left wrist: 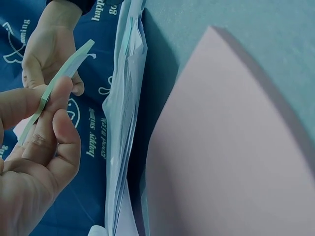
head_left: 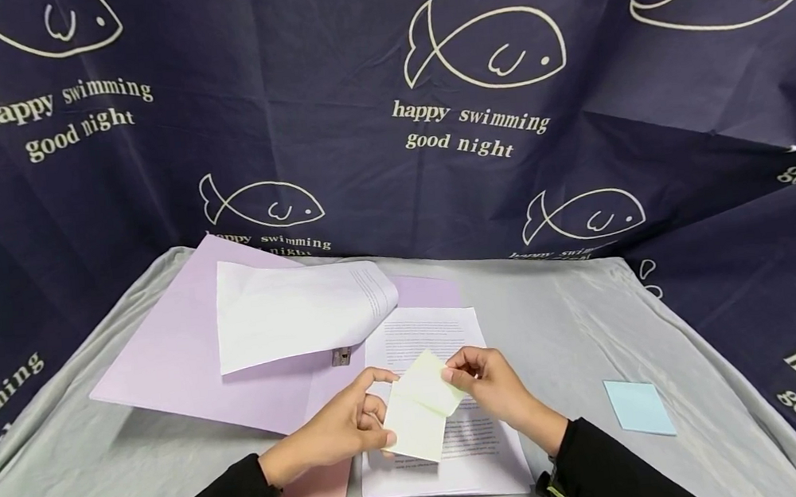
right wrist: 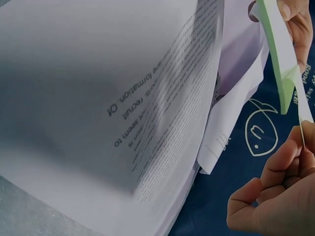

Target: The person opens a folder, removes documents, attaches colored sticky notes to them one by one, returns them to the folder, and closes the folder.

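Between thumb and fingers my left hand (head_left: pixel 339 424) grips a pale yellow sticky note pad (head_left: pixel 416 432) over the printed pages (head_left: pixel 486 452). My right hand (head_left: pixel 494 387) pinches the top sticky note (head_left: pixel 428 379) by its corner, lifted and folded back from the pad. From the right wrist view, the lifted note (right wrist: pixel 302 101) curves away from the pad's edge (right wrist: pixel 275 54), where it is still joined. The left wrist view shows the pad (left wrist: pixel 61 73) edge-on, with a thin sheet curling off it.
A purple folder (head_left: pixel 164 359) lies open at the left, its turned-back page (head_left: pixel 289 311) curling above a metal clip (head_left: pixel 340 356). A pink sticky pad (head_left: pixel 321 496) sits by the left forearm. A blue sticky pad (head_left: pixel 639 407) lies on the grey cloth at the right.
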The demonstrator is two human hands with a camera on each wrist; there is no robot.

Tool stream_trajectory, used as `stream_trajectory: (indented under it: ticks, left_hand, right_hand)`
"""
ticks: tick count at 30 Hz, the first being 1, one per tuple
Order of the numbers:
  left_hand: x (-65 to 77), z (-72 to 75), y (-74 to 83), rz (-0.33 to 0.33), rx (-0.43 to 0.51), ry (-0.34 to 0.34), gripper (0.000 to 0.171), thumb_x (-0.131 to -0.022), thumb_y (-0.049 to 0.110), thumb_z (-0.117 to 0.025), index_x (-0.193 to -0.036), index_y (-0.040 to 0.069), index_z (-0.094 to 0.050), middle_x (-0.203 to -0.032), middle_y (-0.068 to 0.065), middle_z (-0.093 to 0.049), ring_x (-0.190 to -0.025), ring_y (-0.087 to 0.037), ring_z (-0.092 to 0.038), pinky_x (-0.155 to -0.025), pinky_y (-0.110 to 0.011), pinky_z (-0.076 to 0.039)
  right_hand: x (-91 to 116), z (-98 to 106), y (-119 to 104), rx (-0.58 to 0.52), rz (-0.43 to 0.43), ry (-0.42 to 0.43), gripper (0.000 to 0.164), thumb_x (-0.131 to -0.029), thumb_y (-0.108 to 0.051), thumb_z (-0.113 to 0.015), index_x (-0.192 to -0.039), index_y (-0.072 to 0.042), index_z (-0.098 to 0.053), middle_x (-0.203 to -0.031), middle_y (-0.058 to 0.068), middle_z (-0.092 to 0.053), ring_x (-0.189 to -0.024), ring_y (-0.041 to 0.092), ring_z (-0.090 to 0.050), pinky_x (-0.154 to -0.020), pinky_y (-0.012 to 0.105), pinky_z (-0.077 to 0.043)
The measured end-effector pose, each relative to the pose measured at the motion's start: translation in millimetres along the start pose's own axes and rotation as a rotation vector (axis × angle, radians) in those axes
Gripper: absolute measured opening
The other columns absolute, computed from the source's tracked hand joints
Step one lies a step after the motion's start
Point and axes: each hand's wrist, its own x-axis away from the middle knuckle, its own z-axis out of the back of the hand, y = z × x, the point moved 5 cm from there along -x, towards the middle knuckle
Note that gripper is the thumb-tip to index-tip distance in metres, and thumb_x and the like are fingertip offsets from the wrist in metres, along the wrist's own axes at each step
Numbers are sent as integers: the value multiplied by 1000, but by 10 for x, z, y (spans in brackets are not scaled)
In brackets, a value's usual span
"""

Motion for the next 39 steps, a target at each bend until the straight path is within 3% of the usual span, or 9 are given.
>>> stream_trajectory:
  ticks: [9,22,29,34,39]
  left_hand:
    - [6,-4,10,-5,10,8,68,-87,-8,-64,-144,-9,-26,-83,-2,-63,-69,-12,-71,-69,-31,-60]
    - [35,19,-17,15,-16,14,67,-88,-5,-66,-143,-6,-28,-80,1,-59,-68,-11,-71,-59,-17,-45]
    - [66,20,4,16,5,-13,67,-88,-8,-66,-142,-8,-27,-78,2,-58,-65,-7,-67,-60,-18,-49]
    - [102,36,43,23,-13,-25,69,-88,-7,-66,-143,-9,-26,-77,2,-57,-57,-3,-59,-56,-14,-42]
    - [133,38,47,31,-12,-31,69,-88,-6,-67,-143,-9,-26,-75,3,-52,-59,-2,-60,-59,-15,-46]
  right_hand:
    - [-30,64,59,-41,-77,45,13,-93,-4,-67,-92,9,-67,-78,7,-65,-67,7,-48,-62,20,-39]
    - [-40,143,142,-99,-145,121,14,-94,-1,-66,-91,13,-63,-74,-2,-58,-67,5,-49,-63,19,-41]
    - [-65,169,185,-117,-173,157,12,-94,0,-66,-92,12,-64,-73,-2,-59,-66,6,-51,-62,19,-42]
    - [-92,194,226,-145,-194,182,12,-94,0,-65,-92,12,-64,-72,-2,-58,-65,7,-50,-61,20,-42]
    - [-112,197,267,-154,-213,177,12,-95,0,-65,-92,11,-64,-71,-2,-57,-65,8,-48,-61,21,-42]
